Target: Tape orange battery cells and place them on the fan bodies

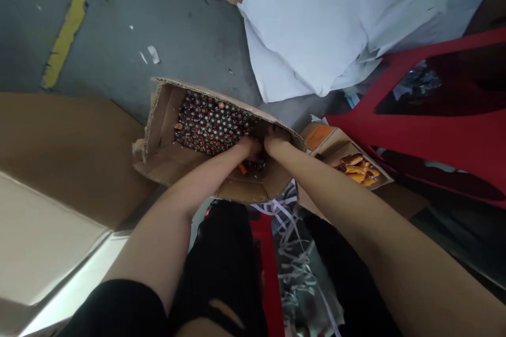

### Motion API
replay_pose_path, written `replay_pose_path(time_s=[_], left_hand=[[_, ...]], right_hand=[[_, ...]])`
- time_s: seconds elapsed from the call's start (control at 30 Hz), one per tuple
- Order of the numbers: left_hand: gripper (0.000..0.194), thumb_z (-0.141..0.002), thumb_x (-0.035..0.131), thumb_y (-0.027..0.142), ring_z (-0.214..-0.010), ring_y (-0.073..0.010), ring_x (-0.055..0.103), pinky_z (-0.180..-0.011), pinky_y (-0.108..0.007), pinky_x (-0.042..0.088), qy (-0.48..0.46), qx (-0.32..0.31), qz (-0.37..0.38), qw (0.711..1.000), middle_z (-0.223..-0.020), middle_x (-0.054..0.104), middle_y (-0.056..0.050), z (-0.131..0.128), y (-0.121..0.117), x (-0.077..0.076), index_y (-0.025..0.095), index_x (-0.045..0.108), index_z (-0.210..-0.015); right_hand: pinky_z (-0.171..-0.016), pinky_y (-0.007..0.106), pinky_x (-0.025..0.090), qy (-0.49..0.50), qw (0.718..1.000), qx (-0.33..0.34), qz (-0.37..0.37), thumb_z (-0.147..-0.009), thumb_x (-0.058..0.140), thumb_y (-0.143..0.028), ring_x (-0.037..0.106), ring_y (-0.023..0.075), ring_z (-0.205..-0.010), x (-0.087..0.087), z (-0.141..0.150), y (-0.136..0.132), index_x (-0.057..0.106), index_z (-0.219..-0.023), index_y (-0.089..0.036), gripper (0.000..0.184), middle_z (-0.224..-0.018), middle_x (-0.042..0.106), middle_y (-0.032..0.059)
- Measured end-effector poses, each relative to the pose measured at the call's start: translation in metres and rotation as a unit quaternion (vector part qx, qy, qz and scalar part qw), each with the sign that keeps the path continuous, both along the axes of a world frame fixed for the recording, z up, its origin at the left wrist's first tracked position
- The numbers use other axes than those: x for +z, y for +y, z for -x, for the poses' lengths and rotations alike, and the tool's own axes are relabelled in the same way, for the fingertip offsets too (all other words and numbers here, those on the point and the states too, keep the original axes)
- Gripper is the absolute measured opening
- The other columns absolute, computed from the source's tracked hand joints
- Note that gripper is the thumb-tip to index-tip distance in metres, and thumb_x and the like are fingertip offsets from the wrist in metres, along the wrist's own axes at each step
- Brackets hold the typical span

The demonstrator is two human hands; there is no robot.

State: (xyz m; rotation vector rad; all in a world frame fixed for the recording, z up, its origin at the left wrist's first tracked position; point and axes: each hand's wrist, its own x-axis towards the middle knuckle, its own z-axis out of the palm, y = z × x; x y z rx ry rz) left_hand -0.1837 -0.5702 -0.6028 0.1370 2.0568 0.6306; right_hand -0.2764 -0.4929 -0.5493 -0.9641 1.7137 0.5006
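Both my hands reach into an open cardboard box (158, 116) in front of me. Tightly packed small round-ended pieces (209, 124), dark and orange, fill its left and middle part. My left hand (252, 148) is low in the box, at the right edge of the packed pieces. A loose orange piece (242, 169) lies just below it. Close beside it, my right hand (276, 136) reaches down near the box's right end. Shadow and blur hide most of the fingers of both hands, so I cannot make out what they hold, if anything.
A smaller carton (385, 181) with orange pieces (359, 170) stands to the right, beside a red plastic crate or frame (419, 95). White sheeting (308, 26) lies ahead. Brown cardboard (63, 152) is at left. Pale strips (292, 258) tangle between my legs.
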Motion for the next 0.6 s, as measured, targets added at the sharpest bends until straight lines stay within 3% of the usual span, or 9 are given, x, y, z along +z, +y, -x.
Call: replay_pose_path(time_s=[0.07,0.17,0.37,0.47,0.53,0.6], left_hand=[[0.045,-0.086,0.075,0.032,-0.124,-0.0343,0.068,-0.103,-0.038,0.052,0.009,0.009,-0.004,1.000,-0.131,0.075,-0.017,0.001,-0.004,0.000,0.019,0.076,-0.130],[0.059,-0.085,0.074,0.033,-0.127,-0.0351,0.066,-0.105,-0.039,0.050,0.026,0.023,-0.009,0.999,-0.141,0.069,-0.020,-0.006,0.001,0.007,0.017,0.068,-0.142],[0.088,-0.081,0.080,0.055,-0.133,-0.0427,0.060,-0.112,-0.047,0.046,0.049,0.072,0.012,0.996,-0.153,0.055,-0.029,-0.017,0.018,0.016,0.009,0.056,-0.152],[0.075,-0.085,0.077,0.052,-0.126,-0.0393,0.065,-0.104,-0.042,0.051,0.041,0.088,0.003,0.995,-0.145,0.062,-0.027,-0.013,0.015,0.009,0.010,0.063,-0.145],[0.065,-0.090,0.070,0.049,-0.121,-0.0380,0.068,-0.100,-0.041,0.054,0.034,0.100,0.000,0.994,-0.139,0.066,-0.025,-0.011,0.013,0.005,0.010,0.065,-0.141],[0.064,-0.092,0.067,0.046,-0.120,-0.0389,0.068,-0.099,-0.042,0.054,0.032,0.112,0.002,0.993,-0.140,0.065,-0.026,-0.011,0.013,0.005,0.008,0.063,-0.144]], right_hand=[[-0.119,0.065,0.039,0.025,0.999,0.028,-0.019,-0.100,0.058,-0.039,0.038,0.0484,-0.154,-0.008,-0.005,0.006,0.058,-0.156,-0.015,0.061,-0.172,0.035,0.0254],[-0.123,0.064,0.034,0.042,0.996,0.074,-0.028,-0.097,0.062,-0.041,0.030,0.0475,-0.158,-0.010,-0.010,0.013,0.060,-0.155,-0.019,0.063,-0.174,0.035,0.0194],[-0.128,0.059,0.024,0.044,0.986,0.160,0.004,-0.084,0.076,-0.039,0.024,0.0479,-0.160,-0.016,-0.011,0.011,0.068,-0.144,-0.010,0.068,-0.166,0.046,0.0251],[-0.123,0.061,0.031,0.024,0.983,0.184,0.012,-0.086,0.072,-0.033,0.042,0.0473,-0.151,-0.025,-0.007,0.005,0.070,-0.140,-0.008,0.060,-0.151,0.061,0.0287],[-0.115,0.057,0.042,0.008,0.982,0.189,0.010,-0.086,0.072,-0.031,0.059,0.0438,-0.136,-0.030,-0.003,0.001,0.070,-0.138,-0.009,0.057,-0.140,0.068,0.0282],[-0.109,0.051,0.048,-0.004,0.982,0.191,0.011,-0.087,0.074,-0.032,0.065,0.0401,-0.128,-0.032,0.001,-0.002,0.069,-0.139,-0.010,0.057,-0.138,0.070,0.0271]])
